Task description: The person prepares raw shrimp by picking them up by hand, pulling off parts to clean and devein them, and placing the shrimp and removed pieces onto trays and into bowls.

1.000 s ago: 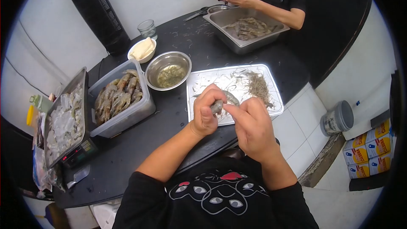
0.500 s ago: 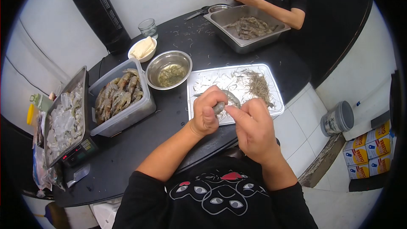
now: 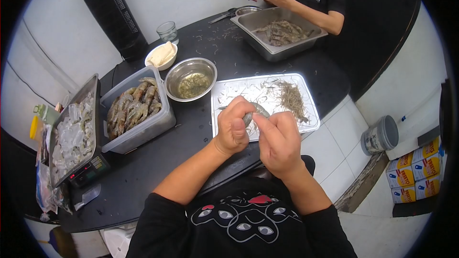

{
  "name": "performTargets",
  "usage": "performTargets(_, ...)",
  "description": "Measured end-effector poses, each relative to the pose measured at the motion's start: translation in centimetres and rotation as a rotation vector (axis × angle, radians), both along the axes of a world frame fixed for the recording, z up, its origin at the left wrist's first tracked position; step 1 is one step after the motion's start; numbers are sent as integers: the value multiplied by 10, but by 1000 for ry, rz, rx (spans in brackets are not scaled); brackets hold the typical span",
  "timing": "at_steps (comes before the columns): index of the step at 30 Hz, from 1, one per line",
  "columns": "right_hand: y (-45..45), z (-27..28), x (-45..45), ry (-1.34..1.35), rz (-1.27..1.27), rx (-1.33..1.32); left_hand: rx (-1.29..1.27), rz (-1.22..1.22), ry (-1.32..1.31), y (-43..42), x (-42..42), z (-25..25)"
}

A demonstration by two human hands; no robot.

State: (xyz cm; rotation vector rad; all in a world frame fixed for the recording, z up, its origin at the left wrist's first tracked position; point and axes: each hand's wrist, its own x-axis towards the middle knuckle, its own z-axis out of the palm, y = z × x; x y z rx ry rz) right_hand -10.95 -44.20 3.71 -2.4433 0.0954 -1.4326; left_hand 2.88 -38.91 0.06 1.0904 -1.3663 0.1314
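Note:
A grey raw shrimp [image 3: 248,118] is gripped in my left hand [image 3: 233,126], whose fingers wrap round it; part of its body curves out behind the fingers. My right hand [image 3: 279,141] is closed, its thumb and forefinger pinched against the near side of the shrimp. Whether anything small sits between those fingertips is hidden. Both hands are over the near part of a white tray [image 3: 221,93]. On that tray lie scattered thin trimmings and a brownish heap of shrimp legs and feelers [image 3: 292,100] at the right.
To the left stand a steel bowl [image 3: 210,63] of cloudy liquid, a plastic tub [image 3: 138,138] of whole shrimp, and a scale [image 3: 91,169] bearing a tray of ice and shrimp. A white bowl [image 3: 165,65] and glass [image 3: 167,31] stand behind. Across the table, a person handles something beside a steel pan [image 3: 272,55].
My right hand has shifted slightly left and up, closer to my left hand. The shrimp has turned a little within my left hand, which stays almost in place.

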Motion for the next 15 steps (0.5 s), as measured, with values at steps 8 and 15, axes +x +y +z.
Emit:
performTargets(8, -10, -15, 15, -73, -117, -127, 89, 119, 35, 1, -9, 7)
performTargets(15, -17, -17, 28, -86, -168, -147, 138, 163, 48, -1, -9, 6)
